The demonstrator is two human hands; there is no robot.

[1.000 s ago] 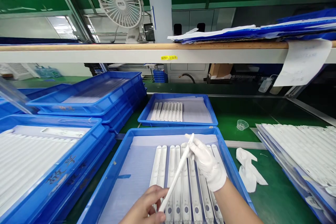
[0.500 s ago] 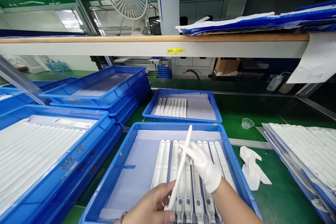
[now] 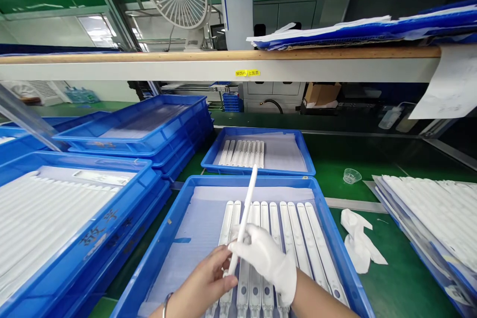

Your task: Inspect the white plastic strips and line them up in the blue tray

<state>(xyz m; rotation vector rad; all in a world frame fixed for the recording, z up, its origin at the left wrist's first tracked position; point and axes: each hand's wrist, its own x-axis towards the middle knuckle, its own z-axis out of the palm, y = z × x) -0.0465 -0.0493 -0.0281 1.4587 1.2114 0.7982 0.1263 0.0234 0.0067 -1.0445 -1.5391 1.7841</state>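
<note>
Over the near blue tray [image 3: 179, 213], both my hands hold one long, slim white plastic strip [image 3: 247, 203], tilted with its far end up. My bare left hand [image 3: 208, 278] grips its lower end between thumb and fingers. Higher up, my right hand [image 3: 266, 256], in a white glove, pinches the strip around its middle. Beneath them a row of similar white strips [image 3: 294, 228] lies side by side on the tray's pale liner; my hands hide part of the row.
Behind stands a second blue tray [image 3: 309, 159] with several shorter white strips [image 3: 244, 153]. Stacked blue trays [image 3: 122, 218] fill the left. To the right are a crumpled white cloth [image 3: 359, 241], a small clear cup [image 3: 351, 176] and piled white strips [image 3: 439, 213]. A shelf [image 3: 167, 67] crosses above.
The held strip and my right hand have moved left and toward me. My right hand now grips the strip lower, closer to my left hand, which has shifted slightly left.
</note>
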